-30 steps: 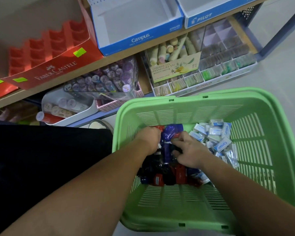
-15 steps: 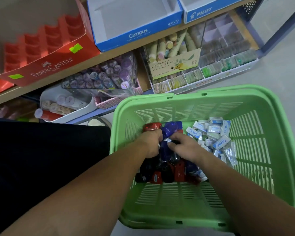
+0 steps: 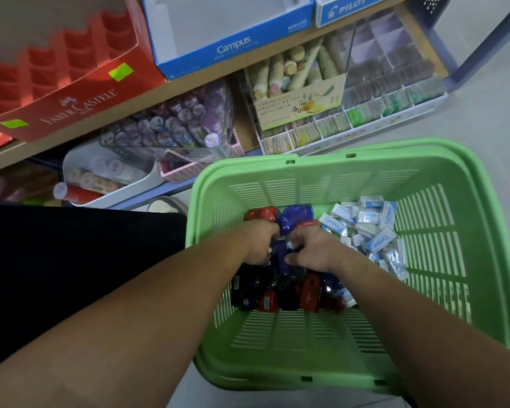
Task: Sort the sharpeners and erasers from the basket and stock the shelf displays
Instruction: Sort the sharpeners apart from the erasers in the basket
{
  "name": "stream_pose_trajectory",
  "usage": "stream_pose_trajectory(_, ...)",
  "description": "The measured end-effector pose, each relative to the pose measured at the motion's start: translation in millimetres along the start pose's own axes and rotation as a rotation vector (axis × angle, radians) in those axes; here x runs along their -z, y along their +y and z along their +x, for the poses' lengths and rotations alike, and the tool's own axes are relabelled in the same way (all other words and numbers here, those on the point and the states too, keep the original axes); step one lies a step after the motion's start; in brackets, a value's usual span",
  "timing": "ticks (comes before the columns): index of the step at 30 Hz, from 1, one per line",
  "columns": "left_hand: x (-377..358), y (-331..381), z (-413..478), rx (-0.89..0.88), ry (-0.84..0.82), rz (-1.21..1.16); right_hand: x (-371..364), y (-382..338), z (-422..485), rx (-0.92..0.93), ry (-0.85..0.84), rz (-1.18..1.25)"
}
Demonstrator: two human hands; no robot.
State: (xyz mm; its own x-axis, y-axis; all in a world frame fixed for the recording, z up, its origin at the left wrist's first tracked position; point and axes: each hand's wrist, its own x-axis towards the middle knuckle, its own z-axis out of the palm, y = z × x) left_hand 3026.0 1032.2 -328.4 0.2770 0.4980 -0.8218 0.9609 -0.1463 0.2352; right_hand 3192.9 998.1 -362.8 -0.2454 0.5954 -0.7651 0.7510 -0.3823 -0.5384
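Note:
A green plastic basket (image 3: pixel 442 343) stands on the floor below me. Inside on the left lies a heap of red, blue and black sharpeners (image 3: pixel 280 290); on the right lies a pile of Campus erasers (image 3: pixel 377 228) in white and blue sleeves. Both my hands are down in the sharpener heap. My left hand (image 3: pixel 259 242) has its fingers curled round sharpeners, and my right hand (image 3: pixel 312 248) grips sharpeners beside it, with a blue one (image 3: pixel 280 254) between the two hands. My fingertips are hidden among the pieces.
On the wooden shelf above sit an empty red Faber-Castell display box (image 3: pixel 65 83), an empty blue Campus box (image 3: pixel 227 33) and a Pilot box (image 3: pixel 351 10). Below are tape rolls (image 3: pixel 171 122), hand cream tubes (image 3: pixel 295 75) and a divided tray (image 3: pixel 389 92). My dark-clothed leg (image 3: pixel 71 260) is at left.
Both hands have drawn closer together in the sharpener heap and closed on pieces. The view has tipped slightly, so the basket sits lower and to the right.

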Motion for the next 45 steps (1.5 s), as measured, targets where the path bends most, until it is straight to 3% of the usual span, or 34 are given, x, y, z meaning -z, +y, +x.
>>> stream_pose_trajectory(4, 1.4, -0.8, 0.1, -0.005, -0.069, 0.118, 0.4, 4.5, -6.0, 0.038, -0.024, 0.087)
stream_pose_trajectory(9, 4.6, -1.3, 2.2, 0.033, -0.153, -0.010, -5.5, 8.2, -7.4, 0.061, -0.005, 0.131)
stream_pose_trajectory(12, 4.7, -2.9, 4.9, 0.038, -0.144, -0.069, -9.3, 6.9, -7.0, 0.072, 0.043, 0.036)
stream_pose_trajectory(16, -3.0, -6.9, 10.3, 0.049, -0.155, -0.070, -7.3, 10.3, -6.0, 0.052, 0.136, 0.183)
stream_pose_trajectory(24, -9.4, -6.7, 14.8, 0.045, -0.116, -0.004, 11.5, 13.4, -18.9, 0.053, 0.017, 0.220)
stream_pose_trajectory(31, -8.0, 0.0, 10.4, 0.049, -0.107, 0.116, 10.5, 13.4, -24.6, 0.016, 0.120, 0.346)
stream_pose_trajectory(38, 10.2, 9.5, 10.3, 0.016, -0.363, 0.275, 15.4, 13.4, -24.0, -0.021, 0.137, 0.393)
stream_pose_trajectory(45, 17.8, 11.3, 11.1, 0.033, -0.406, 0.181, 12.5, 12.1, -24.2, -0.015, 0.139, 0.402)
